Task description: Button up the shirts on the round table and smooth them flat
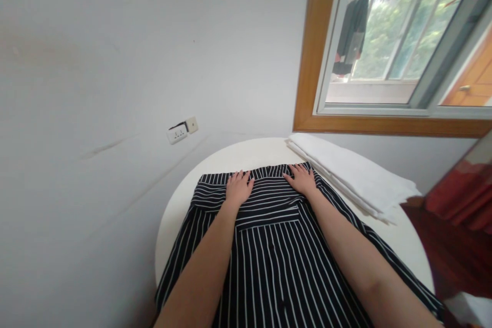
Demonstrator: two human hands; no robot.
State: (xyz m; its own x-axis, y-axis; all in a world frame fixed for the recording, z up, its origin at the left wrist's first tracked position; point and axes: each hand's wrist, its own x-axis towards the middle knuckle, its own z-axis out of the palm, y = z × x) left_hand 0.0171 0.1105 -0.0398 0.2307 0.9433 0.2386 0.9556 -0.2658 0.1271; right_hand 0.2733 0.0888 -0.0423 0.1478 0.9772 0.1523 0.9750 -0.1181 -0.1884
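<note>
A black garment with white stripes [269, 246] lies spread over the round white table [172, 220], its collar or waistband edge toward the wall. Its lower part runs toward me and out of the picture. My left hand [239, 188] rests flat on the upper left of the cloth, fingers spread and pointing at the far edge. On the upper right, my right hand [302, 179] also lies flat with fingers apart. Neither hand grips the fabric. Some folds run across the cloth between and below the hands.
A folded white cloth [349, 171] lies on the table's right side. Behind the table is a white wall with a socket [177, 134] and a wood-framed window [369, 124]. Red fabric [467, 195] hangs at the right.
</note>
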